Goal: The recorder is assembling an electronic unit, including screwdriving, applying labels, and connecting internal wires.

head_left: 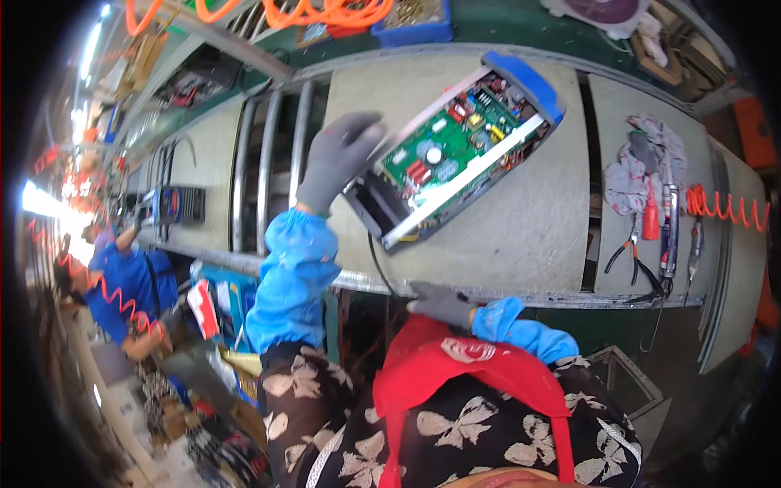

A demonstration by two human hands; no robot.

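green-board device just beside left grip, beyond right grip; cannot tell whether either grasps anything.

My left hand: plain grey glove, snug over fingers, one fingertip paler. My right hand: grey glove too, looks darker. Behind left fingers, past wrist: bright blue sleeve cover, puffy, creased, gathered at cuff. Behind right fingers: matching blue cover. Just bodyward of right fingers: red apron, white emblem, red straps. Farthest back from fingers: my black garment, pale bow-shaped print, white braided trim.
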